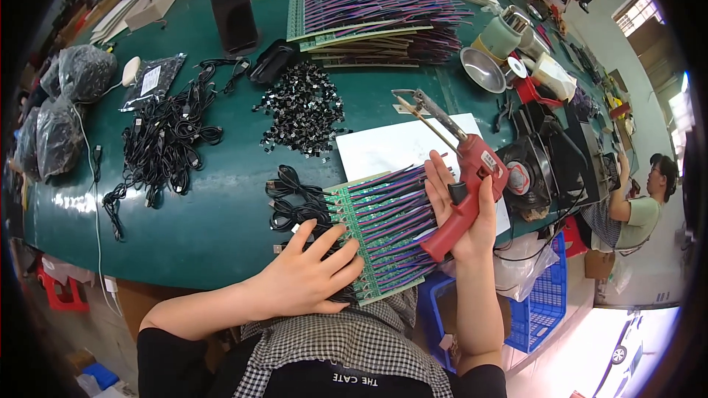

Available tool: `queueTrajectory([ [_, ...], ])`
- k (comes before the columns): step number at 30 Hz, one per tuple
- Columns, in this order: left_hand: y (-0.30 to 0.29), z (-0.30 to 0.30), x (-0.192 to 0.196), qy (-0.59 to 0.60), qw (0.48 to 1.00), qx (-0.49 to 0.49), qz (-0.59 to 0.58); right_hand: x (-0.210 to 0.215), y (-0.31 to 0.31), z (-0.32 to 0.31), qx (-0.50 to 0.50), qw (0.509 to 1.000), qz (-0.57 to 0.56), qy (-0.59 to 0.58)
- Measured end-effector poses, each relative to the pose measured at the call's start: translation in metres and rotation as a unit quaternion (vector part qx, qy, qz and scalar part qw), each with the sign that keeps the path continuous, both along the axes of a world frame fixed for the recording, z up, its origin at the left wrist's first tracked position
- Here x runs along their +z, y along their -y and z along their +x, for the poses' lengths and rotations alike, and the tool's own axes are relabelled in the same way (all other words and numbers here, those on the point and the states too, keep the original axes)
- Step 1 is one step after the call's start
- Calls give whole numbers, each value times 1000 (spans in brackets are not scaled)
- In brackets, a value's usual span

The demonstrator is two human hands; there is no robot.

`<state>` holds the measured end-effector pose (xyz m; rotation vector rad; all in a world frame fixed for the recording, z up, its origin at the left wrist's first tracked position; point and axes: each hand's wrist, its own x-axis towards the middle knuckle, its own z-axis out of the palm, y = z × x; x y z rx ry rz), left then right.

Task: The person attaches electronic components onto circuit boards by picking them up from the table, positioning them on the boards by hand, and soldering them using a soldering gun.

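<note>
A green circuit board panel (344, 210) with rows of purple and black wires (398, 215) lies at the table's near edge, over part of a white sheet (380, 149). My left hand (313, 273) rests on its left edge, fingers spread, beside black cables (295, 203) that run along that edge. In my right hand (481, 230) is a red soldering gun (472, 169), its handle against the palm and its metal tip pointing to the far left. The gun stands above the wires' right ends. The left hand's fingertips touch the board and the cables.
Stacked wired boards (369, 7) lie at the back. Small black connectors (302, 107), a black cable pile (169, 133) and a phone (234, 15) are to the left. A metal bowl (483, 70) and a black fan (527, 169) stand right. Two other people sit farther right.
</note>
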<state>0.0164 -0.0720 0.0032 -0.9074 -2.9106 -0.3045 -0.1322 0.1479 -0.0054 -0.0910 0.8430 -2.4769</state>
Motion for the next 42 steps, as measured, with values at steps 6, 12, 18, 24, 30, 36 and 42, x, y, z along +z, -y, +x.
queueTrajectory([
  [6,-1,-2,3,-5,1000,0,-18,7,4,-9,1,997,-71,-10],
  [12,-1,-2,9,10,1000,2,13,10,19,-9,1,991,-130,36],
  [18,-1,-12,14,-30,992,119,31,-8,24,-17,-11,996,-66,59],
  [24,6,-18,8,10,986,168,-5,-8,26,-17,-16,999,-18,30],
  [30,6,-16,1,5,985,174,-3,-6,27,-16,-17,1000,11,21],
  [36,10,-26,-1,12,988,151,16,-11,26,-21,-13,1000,17,7],
  [42,13,-32,2,26,989,146,16,-8,29,-24,-18,1000,-13,18],
])
